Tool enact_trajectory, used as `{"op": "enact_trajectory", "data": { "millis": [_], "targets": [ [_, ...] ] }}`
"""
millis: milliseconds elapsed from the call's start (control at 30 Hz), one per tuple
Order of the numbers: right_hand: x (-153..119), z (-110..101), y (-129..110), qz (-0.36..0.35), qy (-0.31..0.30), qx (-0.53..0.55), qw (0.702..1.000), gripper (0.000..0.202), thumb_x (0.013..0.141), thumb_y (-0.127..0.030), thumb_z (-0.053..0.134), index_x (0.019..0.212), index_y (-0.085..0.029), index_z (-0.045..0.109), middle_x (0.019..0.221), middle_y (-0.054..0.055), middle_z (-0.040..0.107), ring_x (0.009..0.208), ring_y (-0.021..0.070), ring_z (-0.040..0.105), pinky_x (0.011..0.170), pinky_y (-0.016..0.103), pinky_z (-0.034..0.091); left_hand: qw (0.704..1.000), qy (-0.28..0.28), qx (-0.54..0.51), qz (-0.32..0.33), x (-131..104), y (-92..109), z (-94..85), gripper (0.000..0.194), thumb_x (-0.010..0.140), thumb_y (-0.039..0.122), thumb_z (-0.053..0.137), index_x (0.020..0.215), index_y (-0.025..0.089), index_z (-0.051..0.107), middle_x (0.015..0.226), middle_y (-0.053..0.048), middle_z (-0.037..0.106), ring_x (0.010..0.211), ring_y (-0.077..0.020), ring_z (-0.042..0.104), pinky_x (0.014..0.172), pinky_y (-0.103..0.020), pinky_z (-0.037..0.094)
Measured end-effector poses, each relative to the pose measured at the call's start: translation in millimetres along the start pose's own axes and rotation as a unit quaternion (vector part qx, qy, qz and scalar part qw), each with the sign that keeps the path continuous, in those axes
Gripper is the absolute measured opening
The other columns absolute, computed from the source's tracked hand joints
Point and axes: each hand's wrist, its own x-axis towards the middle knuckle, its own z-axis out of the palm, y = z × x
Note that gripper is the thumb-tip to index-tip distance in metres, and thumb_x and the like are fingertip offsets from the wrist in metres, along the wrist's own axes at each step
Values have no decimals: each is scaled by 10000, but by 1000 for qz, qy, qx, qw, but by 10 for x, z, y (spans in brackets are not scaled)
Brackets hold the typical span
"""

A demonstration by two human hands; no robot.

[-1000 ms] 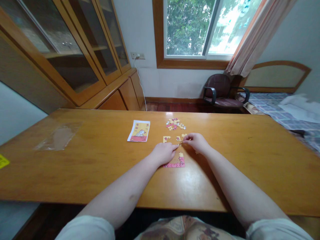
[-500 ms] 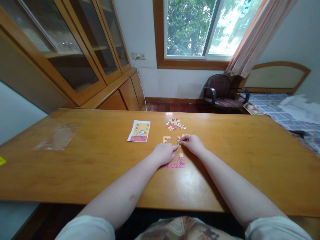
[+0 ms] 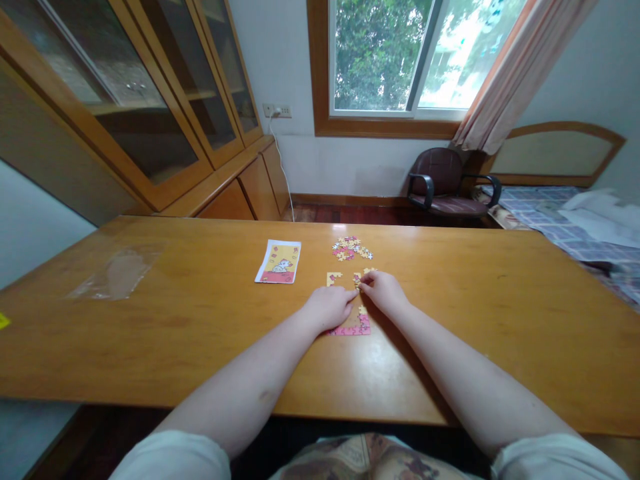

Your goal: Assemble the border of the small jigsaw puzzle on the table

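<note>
On the wooden table lies a partly joined puzzle border, with a pink lower edge (image 3: 353, 331) and a yellow upper left corner (image 3: 333, 276). My left hand (image 3: 330, 308) rests over its left side, index finger stretched to the right and touching the short column of joined pieces (image 3: 357, 279). At that column's right side, the fingertips of my right hand (image 3: 383, 289) are pinched together; what they hold is too small to make out. Loose puzzle pieces (image 3: 350, 248) form a pile beyond the hands. A picture card (image 3: 281, 262) with a white animal lies left of the pieces.
A clear plastic bag (image 3: 117, 273) lies on the left of the table (image 3: 200, 340). Something yellow (image 3: 4, 321) shows at the far left edge. Beyond the table stand a glass-door cabinet (image 3: 210, 160), an office chair (image 3: 445, 183) and a bed (image 3: 550, 213).
My right hand has shifted very slightly left and down beside the column of pieces. My left hand stays in place.
</note>
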Motion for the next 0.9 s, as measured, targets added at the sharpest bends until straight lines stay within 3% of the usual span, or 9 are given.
{"op": "enact_trajectory", "data": {
  "millis": [400,633,800,900],
  "targets": [
    [-27,-1,-7,-1,-6,-19,1000,99,783,-255,600,807,-214,686,848,17,705,789,144,614,701,226,410,1000,0,-2,3,-1,-21,18,389,914,335,346,1228,292,570,966,-91,677,858,-262,647,711,-366,506],
    [-33,-157,58,-47,39,-43,997,251,892,-295,475,960,-210,701,992,50,708,917,164,619,784,237,418,1000,0,-4,0,-2,-36,46,414,923,348,348,1301,317,515,1017,-91,657,892,-259,638,747,-370,503],
    [-56,-225,79,-100,-31,-97,990,260,888,-332,491,967,-244,722,1001,38,700,871,155,627,750,222,428,1000,-5,-5,-2,-2,-31,30,417,921,351,352,1303,317,516,1019,-90,653,894,-258,637,750,-367,502],
    [-68,-198,71,-124,-43,-123,984,283,898,-339,472,980,-256,729,1002,39,695,875,159,627,758,225,425,1000,-7,-7,-3,-3,-34,24,409,922,356,354,1291,314,525,1023,-91,653,893,-257,636,752,-368,502]
  ]
}}
